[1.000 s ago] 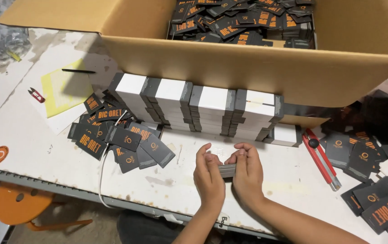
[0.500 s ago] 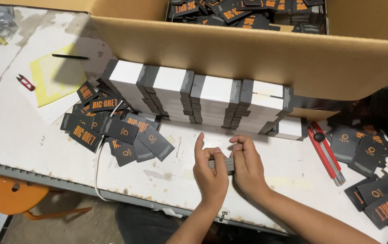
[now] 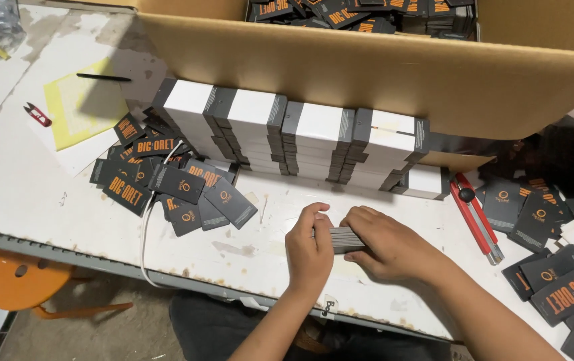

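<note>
**Both hands squaring up a little stack of dark tags**

So the left hand (image 3: 309, 249) and the right hand (image 3: 389, 244) are both gripping a small stack of tags (image 3: 344, 238) right between them, low over the white counter (image 3: 46, 200) near its front edge. The stack is looking dark grey with thin pale lines along its edge, like a bunch of flat cards pressed together, lying on its side. The left hand's fingers are curling over one end, the right hand is closing around the other end, so both are pinching it tight.

Behind the hands, rows of bundled tags (image 3: 294, 137) with white faces and grey bands are standing lined up against a big cardboard box (image 3: 380, 73), which is holding more dark tags inside. Loose dark tags (image 3: 173, 184) with orange print are lying scattered to the left, and another scattered pile (image 3: 554, 261) is sitting on the right. A red utility knife (image 3: 475, 215) is lying just right of the hands, and a small red snipper (image 3: 37, 114) is sitting far left beside a yellow sheet (image 3: 79, 110).
</note>
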